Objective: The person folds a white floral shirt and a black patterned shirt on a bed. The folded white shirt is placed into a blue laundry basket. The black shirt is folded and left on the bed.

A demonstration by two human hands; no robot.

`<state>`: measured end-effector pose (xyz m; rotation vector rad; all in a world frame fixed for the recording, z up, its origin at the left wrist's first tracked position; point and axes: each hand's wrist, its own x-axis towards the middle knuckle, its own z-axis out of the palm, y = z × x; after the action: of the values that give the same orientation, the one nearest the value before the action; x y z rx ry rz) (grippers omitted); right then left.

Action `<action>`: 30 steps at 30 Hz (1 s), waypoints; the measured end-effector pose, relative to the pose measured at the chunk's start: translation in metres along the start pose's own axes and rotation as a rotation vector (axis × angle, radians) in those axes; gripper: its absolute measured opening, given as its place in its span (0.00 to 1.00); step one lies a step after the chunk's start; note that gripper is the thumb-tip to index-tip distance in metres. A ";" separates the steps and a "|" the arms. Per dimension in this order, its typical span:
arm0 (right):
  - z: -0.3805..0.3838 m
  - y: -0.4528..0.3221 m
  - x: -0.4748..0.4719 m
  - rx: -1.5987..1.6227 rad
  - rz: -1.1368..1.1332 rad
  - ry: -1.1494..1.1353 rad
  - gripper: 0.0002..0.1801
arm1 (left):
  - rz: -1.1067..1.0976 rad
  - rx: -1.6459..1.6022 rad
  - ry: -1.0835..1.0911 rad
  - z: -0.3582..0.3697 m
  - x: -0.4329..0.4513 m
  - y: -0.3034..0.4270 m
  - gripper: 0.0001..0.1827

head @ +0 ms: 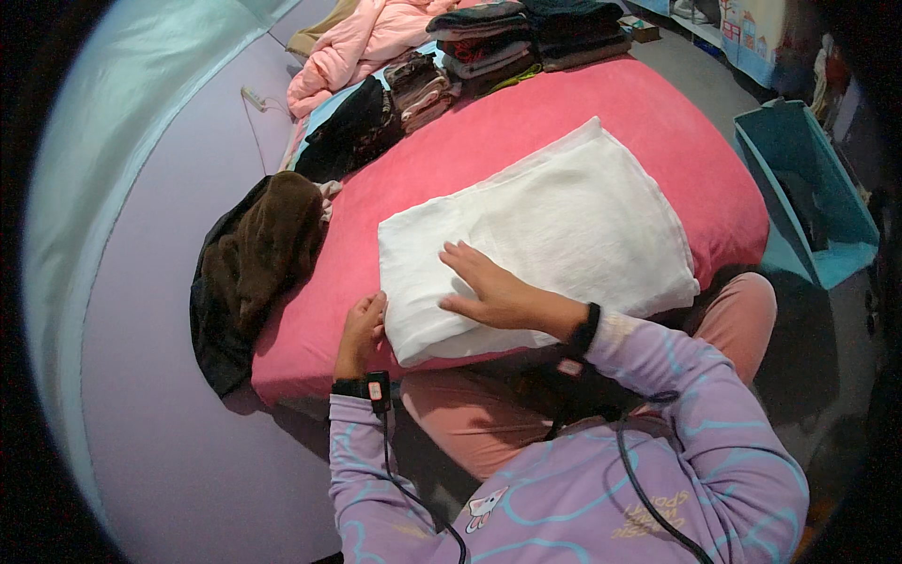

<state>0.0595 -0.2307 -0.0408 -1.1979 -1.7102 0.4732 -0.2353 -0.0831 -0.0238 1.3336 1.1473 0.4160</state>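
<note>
A white cloth garment, folded into a broad, rough rectangle, lies on the pink-covered bed in front of me. At its left edge is my left hand, fingers bent and the tips against the fabric. Whether they pinch the edge I cannot tell. My right hand is over the left half of the cloth, palm down with fingers apart, holding nothing. The cloth has soft creases around that hand, and its far right corner sticks up in a point.
Stacked folded clothes line the bed's far side beside a pink quilt. A dark brown fleece garment lies at the left edge. To the right stands a teal fabric storage box. Black cables run from my wrists.
</note>
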 end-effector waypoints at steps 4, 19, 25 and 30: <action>0.045 0.021 0.038 -0.186 0.238 0.128 0.46 | 0.073 -0.219 -0.209 0.024 0.000 0.009 0.29; 0.054 0.099 0.035 1.531 0.283 0.319 0.32 | 0.338 0.126 -0.290 0.191 0.042 0.157 0.36; 0.058 0.134 -0.018 1.539 0.363 0.346 0.32 | 0.331 0.185 -0.497 0.294 0.069 0.124 0.42; 0.055 0.130 -0.037 1.510 0.357 0.350 0.32 | 0.883 0.784 -0.231 0.252 0.088 0.103 0.30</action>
<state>0.0801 -0.1943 -0.1807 -0.3528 -0.4485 1.3354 0.0480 -0.1202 -0.0098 2.5069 0.4568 0.4275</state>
